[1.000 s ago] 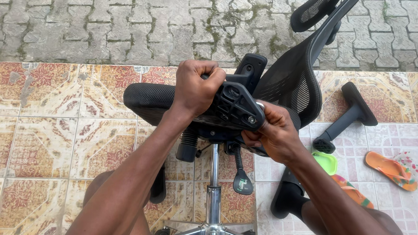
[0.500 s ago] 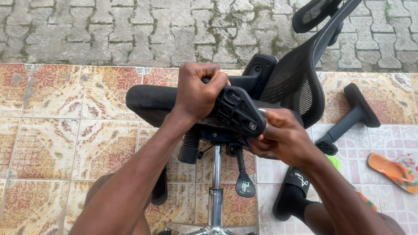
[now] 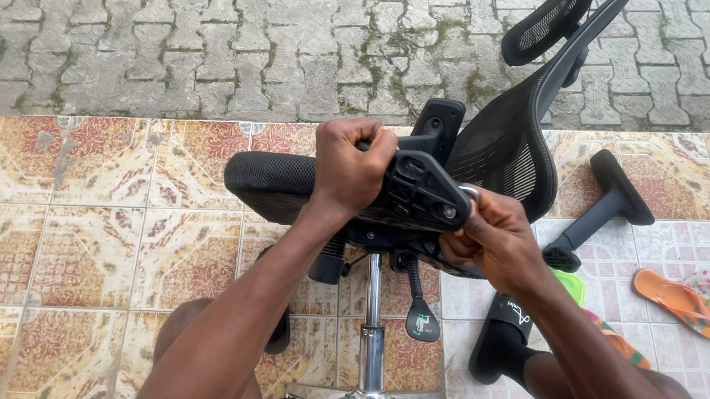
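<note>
Left hand (image 3: 350,170) clamped over top edge of black armrest bracket (image 3: 418,194) on tilted office chair (image 3: 492,151), right hand (image 3: 494,238) pinching bracket's right end, chrome gas column (image 3: 373,326) below, loose armrest (image 3: 609,205) and orange flip-flop (image 3: 681,301) on patterned floor tiles (image 3: 78,230)

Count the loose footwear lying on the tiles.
3 at least: an orange flip-flop at far right, a black slide beside the right forearm, and a green-and-orange sandal partly hidden behind that arm. More may be hidden.
</note>
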